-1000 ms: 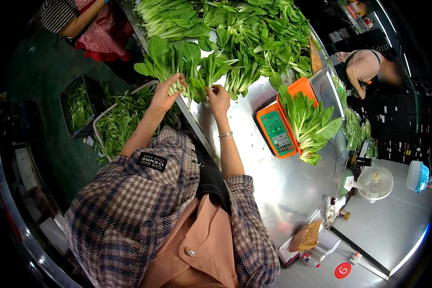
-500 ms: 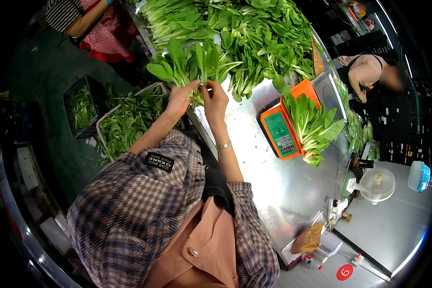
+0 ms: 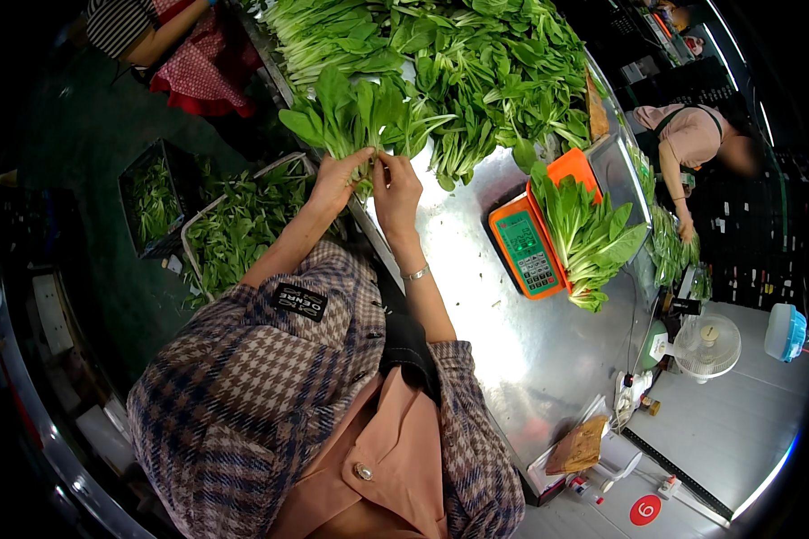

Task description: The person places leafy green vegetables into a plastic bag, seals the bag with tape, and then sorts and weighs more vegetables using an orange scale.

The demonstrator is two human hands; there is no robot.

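Note:
Over the near edge of the steel table, my left hand point(image 3: 340, 182) is closed around the lower stems of a small bunch of leafy greens point(image 3: 342, 117), whose leaves point away from me. My right hand point(image 3: 398, 193) is beside it, thumb and forefinger pinched at the stems close to the left fingertips. What exactly the right fingers pinch is partly hidden. To the right, another bunch of greens point(image 3: 589, 234) lies on an orange digital scale point(image 3: 530, 256) with a lit green display.
Heaped loose greens point(image 3: 503, 72) cover the table's far end. Left of me stand a crate of greens point(image 3: 157, 198) and a basket of greens point(image 3: 243, 225). A white fan point(image 3: 706, 346) is at the right. One co-worker point(image 3: 692, 135) is at far right, another point(image 3: 189, 63) at upper left.
My right hand has shifted slightly left and down, its fingers still by the stems. The left hand stays nearly in place. The co-worker at right has reached an arm down toward greens.

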